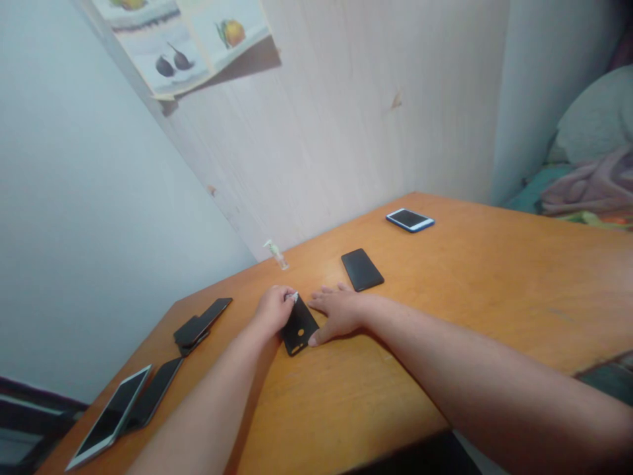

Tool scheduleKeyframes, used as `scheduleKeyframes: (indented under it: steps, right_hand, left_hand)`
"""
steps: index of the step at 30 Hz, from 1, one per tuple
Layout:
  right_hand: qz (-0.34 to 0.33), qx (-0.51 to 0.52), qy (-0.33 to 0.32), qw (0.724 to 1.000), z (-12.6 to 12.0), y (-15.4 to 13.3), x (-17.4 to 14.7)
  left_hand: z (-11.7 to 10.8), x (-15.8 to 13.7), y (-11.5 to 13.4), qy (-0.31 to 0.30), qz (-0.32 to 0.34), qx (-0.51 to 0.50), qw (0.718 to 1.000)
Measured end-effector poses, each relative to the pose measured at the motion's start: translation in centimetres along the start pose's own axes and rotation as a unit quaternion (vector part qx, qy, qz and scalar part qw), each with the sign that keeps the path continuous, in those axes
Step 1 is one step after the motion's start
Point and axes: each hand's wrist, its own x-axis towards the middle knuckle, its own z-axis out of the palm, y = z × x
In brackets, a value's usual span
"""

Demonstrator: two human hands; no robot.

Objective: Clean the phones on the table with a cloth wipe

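A black phone case (299,328) lies back side up on the wooden table, with a round hole and a camera cutout near its close end. My left hand (275,307) is closed over the case's far left part, pinching a small white piece that looks like tissue (293,297) against it. Flat on the table to the right rests my right hand (339,311), fingers spread and thumb touching the case's right edge. Just beyond its fingertips is a black phone (362,269). My left fingers partly hide the case.
A small pump bottle (277,256) stands by the wall. At the back right lies a white phone in a blue case (410,220). Along the left edge are a white tablet (111,417), a dark phone (154,394) and some stacked black phones or cases (200,323).
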Motion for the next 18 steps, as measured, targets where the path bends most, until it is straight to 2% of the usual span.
scheduleKeyframes:
  steps: [4, 11, 15, 18]
  right_hand:
    - [0.002, 0.005, -0.005, 1.0, -0.2, -0.2, -0.2]
    - [0.0, 0.016, 0.017, 1.0, 0.4, 0.2, 0.2]
    - [-0.001, 0.016, 0.013, 1.0, 0.5, 0.3, 0.3]
    - [0.003, 0.011, 0.011, 1.0, 0.4, 0.3, 0.2]
  left_hand:
    - [0.8, -0.2, 0.9, -0.004, 0.0, 0.029, 1.0]
    - [-0.6, -4.2, 3.2, -0.056, 0.089, 0.011, 0.994]
    - [-1.4, -6.7, 4.2, -0.059, 0.141, -0.032, 0.988]
    - [-2.2, -7.8, 4.6, -0.082, 0.144, -0.101, 0.981]
